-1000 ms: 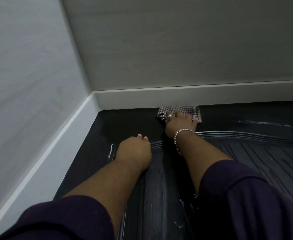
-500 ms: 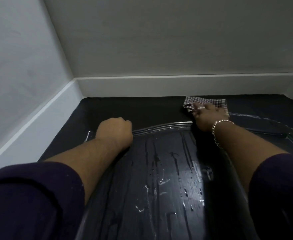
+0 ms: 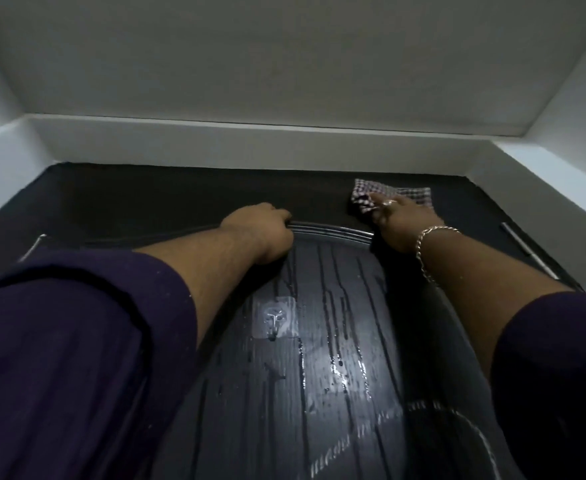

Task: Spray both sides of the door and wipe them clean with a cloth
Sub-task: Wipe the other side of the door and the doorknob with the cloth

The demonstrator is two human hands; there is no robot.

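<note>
Under your right fingers (image 3: 387, 202) lies a checked woven cloth (image 3: 406, 195). Below your left fingers (image 3: 281, 216), the door (image 3: 319, 341) is dark grained wood, glossy and wet-streaked.

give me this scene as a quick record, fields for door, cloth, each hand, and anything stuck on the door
door: dark wood-grain door, raised arched moulding, wet streaks on the panel
cloth: checked cloth, flat on the door near its top edge
right hand: right hand presses the cloth against the door; chain bracelet on the wrist
left hand: left hand, fingers curled, rests on the moulding, holding nothing
stuck on: clear adhesive hook on the panel
</note>
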